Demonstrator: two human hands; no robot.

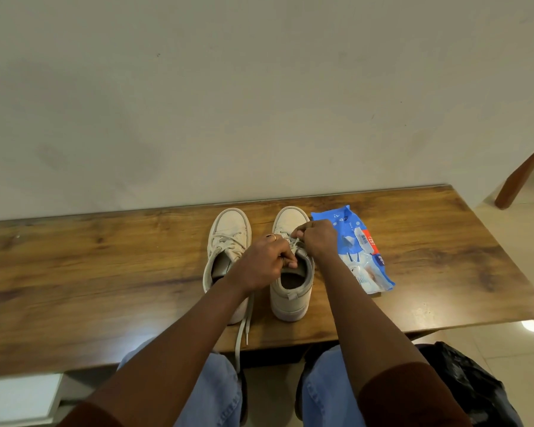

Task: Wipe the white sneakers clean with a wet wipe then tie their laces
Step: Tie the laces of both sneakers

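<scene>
Left grip (264, 263) & right grip (316, 238) are pinching the laces (294, 241) of the right sneaker (290, 294) on the bench (105, 266), hiding the lacing beneath. Left sneaker (228, 229) is sitting partly behind the left forearm, w/ the wipes pack (361, 254) just right.

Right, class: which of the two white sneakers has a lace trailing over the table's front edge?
The left sneaker, farther from the blue wipes pack: its lace hangs off the table; the right sneaker has its laces held in the fingers.

Only print I can spot is on the blue wipes pack (346, 260): an orange tag (371, 243) with sideways digits, maybe 172, plus a barcode sticker (362, 238). Rest's too blurry.
</scene>
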